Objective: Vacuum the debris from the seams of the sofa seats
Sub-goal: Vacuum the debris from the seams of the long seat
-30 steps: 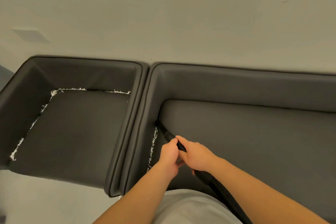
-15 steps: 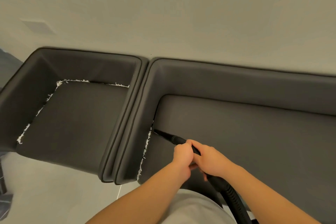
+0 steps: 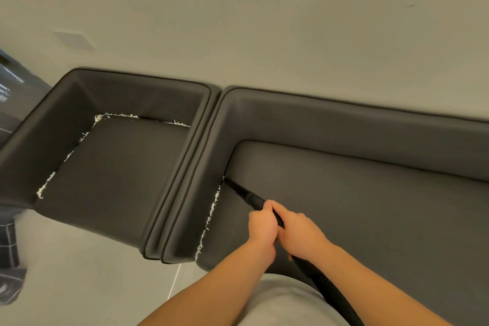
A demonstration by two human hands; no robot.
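Observation:
Two dark grey sofa seats stand side by side. On the right seat [image 3: 357, 206], my left hand [image 3: 262, 227] and my right hand [image 3: 301, 235] both grip the black vacuum nozzle [image 3: 244, 194]. Its narrow tip sits in the seam by the left armrest, at the top end of a strip of white debris [image 3: 210, 217]. The ribbed black hose [image 3: 333, 296] runs back past my right forearm. The left seat [image 3: 113, 169] has white debris [image 3: 66, 155] along its left and back seams.
A pale wall rises behind the sofas, with a flush plate [image 3: 75, 40] at left. Light grey floor [image 3: 66, 272] lies in front of the left seat. A dark object [image 3: 8, 246] stands at the far left edge.
The nozzle tip has slid toward me along the right seat's left seam, and the debris strip there starts lower. The view has shifted slightly.

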